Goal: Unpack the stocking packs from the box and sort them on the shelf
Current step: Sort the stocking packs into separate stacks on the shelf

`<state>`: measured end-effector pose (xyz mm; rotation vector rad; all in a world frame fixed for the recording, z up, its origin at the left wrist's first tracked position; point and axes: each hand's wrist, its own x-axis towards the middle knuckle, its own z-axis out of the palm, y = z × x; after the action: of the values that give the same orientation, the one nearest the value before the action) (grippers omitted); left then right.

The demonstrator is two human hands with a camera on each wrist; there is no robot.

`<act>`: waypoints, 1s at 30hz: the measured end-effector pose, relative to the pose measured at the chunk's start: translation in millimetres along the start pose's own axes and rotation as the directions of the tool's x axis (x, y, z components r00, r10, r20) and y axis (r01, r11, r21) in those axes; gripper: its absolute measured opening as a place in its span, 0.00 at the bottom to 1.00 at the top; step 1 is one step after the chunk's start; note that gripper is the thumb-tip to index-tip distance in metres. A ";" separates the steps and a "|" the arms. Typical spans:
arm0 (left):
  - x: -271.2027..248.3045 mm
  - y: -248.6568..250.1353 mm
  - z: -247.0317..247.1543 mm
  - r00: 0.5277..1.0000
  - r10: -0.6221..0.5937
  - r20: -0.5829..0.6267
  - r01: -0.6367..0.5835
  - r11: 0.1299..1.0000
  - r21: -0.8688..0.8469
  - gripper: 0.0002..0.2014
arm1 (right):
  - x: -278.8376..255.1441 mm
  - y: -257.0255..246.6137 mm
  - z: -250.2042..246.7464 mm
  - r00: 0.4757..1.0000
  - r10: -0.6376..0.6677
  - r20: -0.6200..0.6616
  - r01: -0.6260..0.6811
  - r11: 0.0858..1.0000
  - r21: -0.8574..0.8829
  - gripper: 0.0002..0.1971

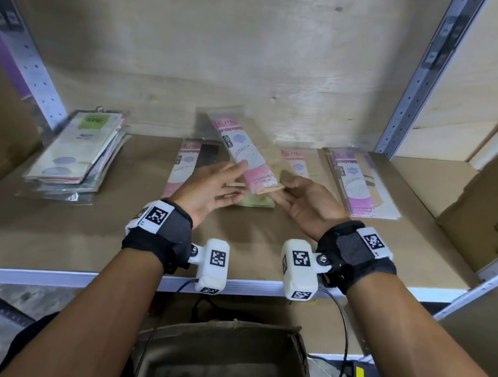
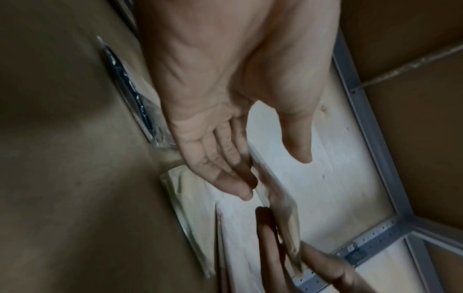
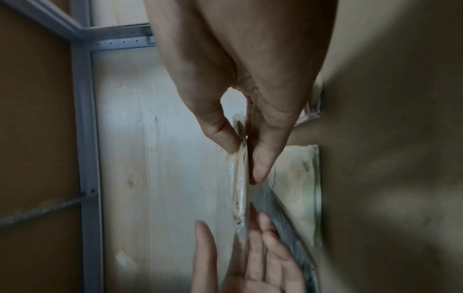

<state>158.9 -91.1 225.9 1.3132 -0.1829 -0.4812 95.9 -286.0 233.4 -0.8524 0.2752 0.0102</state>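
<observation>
My right hand pinches the near end of a pink stocking pack between thumb and fingers, holding it tilted above the shelf. The right wrist view shows that pinch edge-on on the pink pack. My left hand is spread with straight fingers just left of the pack, its fingertips near the pack's side and holding nothing; the left hand looks the same in the left wrist view. More packs lie on the shelf: a mixed stack at the left, a pink pack under my left hand, a green pack and a purple pile at the right.
A brown cardboard box stands open below the shelf edge, between my forearms. Another carton with green print sits at the shelf's right end. Metal uprights frame the bay, with a wooden back wall behind.
</observation>
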 end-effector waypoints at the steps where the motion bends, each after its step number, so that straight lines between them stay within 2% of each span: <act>1: 0.0 -2.2 1.7 1.000 0.023 -0.015 -0.022 0.999 0.027 0.16 | 0.0 1.4 -0.7 1.000 -0.008 -0.013 0.008 0.998 -0.055 0.08; 6: 3.4 -9.4 8.0 0.994 0.102 -0.044 -0.094 0.983 0.157 0.17 | 1.8 -0.7 -12.9 0.993 -0.096 -0.066 0.062 0.914 -0.401 0.20; 8: 6.7 -9.5 11.5 0.993 0.111 -0.043 -0.100 0.972 0.212 0.16 | 2.3 -3.9 -18.2 0.988 -0.137 -0.070 0.085 0.865 -0.494 0.18; 11: 15.6 -3.5 21.9 0.992 0.121 -0.022 -0.106 0.936 0.335 0.16 | 5.4 -15.2 -26.9 0.973 -0.209 -0.100 0.127 0.843 -0.523 0.15; 14: 33.4 3.6 41.0 0.991 0.127 -0.032 -0.104 0.913 0.395 0.20 | 10.7 -32.0 -36.7 0.934 -0.326 -0.150 0.167 0.764 -0.624 0.14; 16: 46.7 7.8 55.9 0.992 0.127 -0.017 -0.109 0.905 0.411 0.18 | 12.9 -43.0 -42.8 0.898 -0.398 -0.185 0.181 0.720 -0.670 0.14; 18: 58.5 9.2 70.0 0.994 0.113 0.000 -0.101 0.885 0.455 0.14 | 13.3 -52.6 -51.2 0.870 -0.440 -0.222 0.154 0.670 -0.726 0.17; 20: 67.9 7.6 81.1 0.996 0.086 -0.024 -0.061 0.848 0.526 0.14 | 12.5 -59.7 -60.0 0.854 -0.457 -0.248 0.089 0.599 -0.796 0.19; 25: 75.3 0.2 99.0 0.996 -0.033 -0.079 0.074 0.799 0.597 0.25 | 6.7 -63.4 -72.0 0.847 -0.460 -0.267 -0.058 0.419 -0.906 0.12; 30: 66.8 -3.4 106.9 0.990 -0.099 -0.101 0.139 0.807 0.574 0.28 | 9.1 -62.2 -73.4 0.844 -0.437 -0.311 -0.143 0.375 -0.916 0.10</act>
<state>175.3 -215.2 240.9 1.9528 -0.2008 -0.5065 94.7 -382.6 231.4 -2.0657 0.7449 -0.2863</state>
